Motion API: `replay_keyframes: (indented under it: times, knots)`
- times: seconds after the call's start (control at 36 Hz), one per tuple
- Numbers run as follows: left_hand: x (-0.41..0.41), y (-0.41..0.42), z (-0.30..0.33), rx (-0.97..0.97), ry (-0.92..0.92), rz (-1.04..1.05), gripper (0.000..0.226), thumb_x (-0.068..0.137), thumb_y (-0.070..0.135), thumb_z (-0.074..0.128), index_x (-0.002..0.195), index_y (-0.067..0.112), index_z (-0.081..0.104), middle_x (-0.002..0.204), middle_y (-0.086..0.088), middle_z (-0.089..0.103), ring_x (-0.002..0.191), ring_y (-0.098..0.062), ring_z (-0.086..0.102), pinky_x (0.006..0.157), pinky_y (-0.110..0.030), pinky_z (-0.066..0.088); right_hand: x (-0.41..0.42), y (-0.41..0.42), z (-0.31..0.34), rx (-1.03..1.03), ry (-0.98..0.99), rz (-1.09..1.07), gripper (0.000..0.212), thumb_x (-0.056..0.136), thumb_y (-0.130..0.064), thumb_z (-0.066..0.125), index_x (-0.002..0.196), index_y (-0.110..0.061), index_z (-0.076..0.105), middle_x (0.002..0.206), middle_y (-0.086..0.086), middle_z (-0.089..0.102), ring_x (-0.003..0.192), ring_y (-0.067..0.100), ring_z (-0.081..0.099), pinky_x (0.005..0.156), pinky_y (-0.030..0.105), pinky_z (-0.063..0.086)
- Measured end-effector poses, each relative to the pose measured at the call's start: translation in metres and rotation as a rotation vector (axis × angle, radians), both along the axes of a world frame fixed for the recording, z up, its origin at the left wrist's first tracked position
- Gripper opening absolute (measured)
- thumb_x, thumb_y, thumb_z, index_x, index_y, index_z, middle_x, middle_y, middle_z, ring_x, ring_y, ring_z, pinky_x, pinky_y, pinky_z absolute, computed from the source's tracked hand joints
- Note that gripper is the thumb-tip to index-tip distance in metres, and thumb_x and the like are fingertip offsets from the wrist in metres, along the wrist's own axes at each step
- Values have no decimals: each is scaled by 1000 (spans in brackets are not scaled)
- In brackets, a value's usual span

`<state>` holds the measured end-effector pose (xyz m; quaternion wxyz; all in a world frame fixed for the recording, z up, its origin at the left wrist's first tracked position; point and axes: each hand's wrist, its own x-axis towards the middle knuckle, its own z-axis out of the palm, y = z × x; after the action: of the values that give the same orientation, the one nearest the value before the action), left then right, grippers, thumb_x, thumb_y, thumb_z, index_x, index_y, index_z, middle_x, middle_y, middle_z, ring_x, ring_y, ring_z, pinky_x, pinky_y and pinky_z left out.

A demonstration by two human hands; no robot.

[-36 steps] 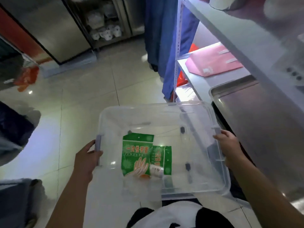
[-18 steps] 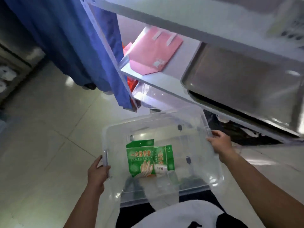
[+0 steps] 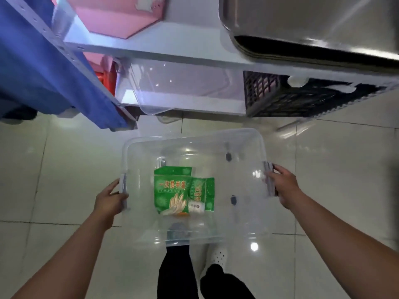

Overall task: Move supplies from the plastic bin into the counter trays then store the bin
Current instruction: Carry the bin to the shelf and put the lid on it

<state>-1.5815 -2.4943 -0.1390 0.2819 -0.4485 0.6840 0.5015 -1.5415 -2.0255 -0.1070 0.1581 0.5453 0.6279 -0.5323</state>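
Fingers of both hands curled round clear bin handles (fingertips hidden).

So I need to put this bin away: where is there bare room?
Lower shelf: bare between the clear lid and black crate. Floor ahead is bare. Upper shelf is crowded: pink bag, metal tray.

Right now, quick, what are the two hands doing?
Left hand: grips the left handle of the clear plastic bin.
Right hand: grips the bin's right handle.
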Motion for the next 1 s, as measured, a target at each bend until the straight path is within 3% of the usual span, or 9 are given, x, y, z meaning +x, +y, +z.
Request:
replay_keyframes:
  times: [0.11, 0.19, 0.31, 0.42, 0.56, 0.61, 0.81, 0.92, 1.0]
  knots:
    - [-15, -10, -63, 15, 21, -31, 64, 87, -9, 62, 140, 26, 54, 109, -18, 67, 84, -28, 61, 89, -58, 54, -10, -5, -64, -62, 26, -15, 29, 91, -8, 61, 119, -16, 65, 102, 11, 66, 78, 28, 62, 67, 31, 48]
    - [-33, -11, -114, -13, 54, -42, 61, 90, -4, 61, 141, 26, 52, 114, -16, 66, 92, -29, 63, 93, -56, 52, -18, -7, -116, -95, 40, 4, 25, 94, -7, 54, 114, -19, 65, 103, 10, 65, 74, 29, 61, 68, 35, 49]
    - [-58, -10, -178, -32, 114, -69, 58, 89, -2, 60, 138, 28, 54, 113, -15, 66, 82, -27, 63, 88, -52, 54, -31, -6, -189, -109, 75, 16, 28, 96, -8, 52, 119, -19, 63, 110, 8, 65, 92, 31, 62, 78, 41, 49]
    - [-84, -17, -227, -26, 185, -99, 54, 89, 2, 57, 132, 33, 58, 123, -14, 64, 95, -34, 61, 88, -54, 53, -43, 6, -257, -160, 125, 38, 30, 96, -11, 52, 123, -16, 63, 111, 12, 66, 96, 34, 64, 89, 54, 50]
    - [-98, -32, -276, 97, 214, -164, 42, 98, 16, 50, 139, 28, 53, 126, -15, 63, 110, -41, 61, 91, -56, 52, -51, 25, -327, -267, 184, 32, 32, 101, -20, 46, 131, -18, 58, 131, 14, 60, 118, 43, 57, 96, 56, 44]
    - [-101, -38, -294, 137, 223, -136, 33, 100, 26, 50, 131, 20, 58, 122, -16, 66, 106, -40, 64, 83, -52, 55, -52, 30, -350, -283, 205, 29, 35, 102, -22, 44, 134, -16, 56, 136, 15, 58, 125, 43, 53, 102, 58, 42]
    - [-121, -60, -331, 110, 203, -280, 22, 93, 34, 60, 112, 27, 69, 120, -9, 70, 105, -33, 69, 75, -41, 58, -63, 49, -380, -266, 205, 287, 29, 96, -21, 49, 117, -10, 67, 106, 10, 65, 93, 30, 58, 72, 39, 47]
    - [-122, -59, -345, 72, 254, -275, 25, 99, 18, 50, 120, 10, 62, 132, -23, 59, 108, -38, 64, 98, -55, 49, -70, 48, -374, -248, 290, 279, 21, 96, -21, 51, 105, -15, 68, 105, 9, 63, 88, 27, 57, 70, 37, 47]
    - [-115, -47, -331, 101, 203, -213, 38, 105, 14, 35, 140, 0, 43, 131, -28, 53, 100, -41, 60, 95, -54, 45, -71, 46, -355, -192, 308, 136, 19, 97, -20, 52, 107, -13, 67, 107, 9, 65, 89, 28, 62, 73, 37, 51]
